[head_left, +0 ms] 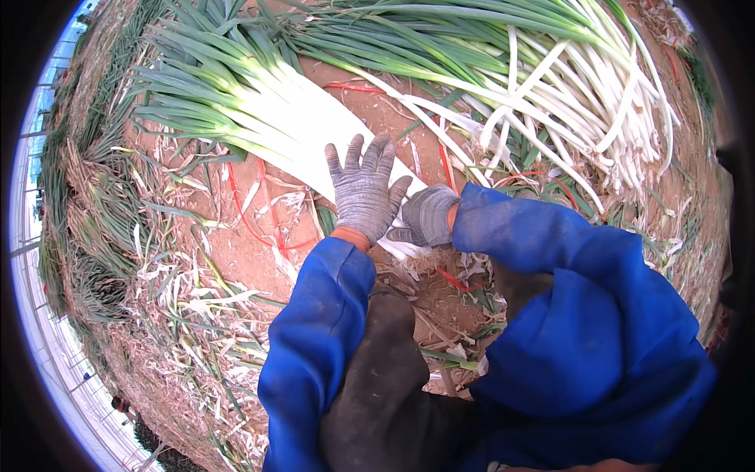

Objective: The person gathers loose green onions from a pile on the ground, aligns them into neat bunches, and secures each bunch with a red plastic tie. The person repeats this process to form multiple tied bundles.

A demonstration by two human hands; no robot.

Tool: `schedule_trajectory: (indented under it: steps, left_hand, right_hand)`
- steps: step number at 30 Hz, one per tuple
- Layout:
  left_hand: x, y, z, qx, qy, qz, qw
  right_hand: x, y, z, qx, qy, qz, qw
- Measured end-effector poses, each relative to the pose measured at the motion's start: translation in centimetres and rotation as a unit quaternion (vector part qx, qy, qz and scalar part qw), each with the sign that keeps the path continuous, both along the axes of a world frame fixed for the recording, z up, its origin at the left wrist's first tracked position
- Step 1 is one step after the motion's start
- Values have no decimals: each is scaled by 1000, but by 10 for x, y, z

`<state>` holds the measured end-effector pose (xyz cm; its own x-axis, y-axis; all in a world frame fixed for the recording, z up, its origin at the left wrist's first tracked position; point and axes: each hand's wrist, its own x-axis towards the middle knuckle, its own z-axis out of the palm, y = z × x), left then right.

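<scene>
A thick bundle of long green onions point(295, 118) lies slantwise on the ground before me, leaves toward the upper left and white stalks toward my hands. My left hand point(366, 193), in a grey glove, rests flat on the white stalks with its fingers spread. Just right of it, my right hand point(429, 216), gloved the same way, is curled at the root end of the bundle, against its side. Part of its fingers is hidden by the stalks. Some roots poke out below my right hand.
A large loose pile of green onions point(543, 94) stretches across the far right. Red ties point(271, 228) lie on the brown soil left of the bundle, with more near the pile. Trimmed leaves and dry husks point(212, 315) litter the left side. Heaped green leaves point(86, 244) line the far left.
</scene>
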<state>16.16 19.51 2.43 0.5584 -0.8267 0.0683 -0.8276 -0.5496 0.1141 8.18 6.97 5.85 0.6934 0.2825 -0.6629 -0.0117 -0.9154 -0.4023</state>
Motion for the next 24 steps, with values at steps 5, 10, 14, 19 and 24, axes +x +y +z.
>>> schedule_trajectory:
  steps: [5, 10, 14, 19, 24]
  left_hand:
    - [4, 5, -7, -39, -21, 1, 999]
    - [-3, -2, 0, -12, 6, -1, 1000]
    - [1, 2, -4, -9, -17, -1, 1000]
    - [-3, -1, -1, 13, -23, -1, 1000]
    - [0, -1, -4, 21, -23, -11, 999]
  right_hand:
    - [-2, 5, 3, -9, -25, -1, 1000]
    - [-13, 0, 4, -18, -29, -6, 999]
    - [-9, 1, 1, 3, -37, -12, 999]
    - [-13, -5, -8, 34, -49, -6, 998]
    - [-31, -58, -28, 330, -1, -436, 837]
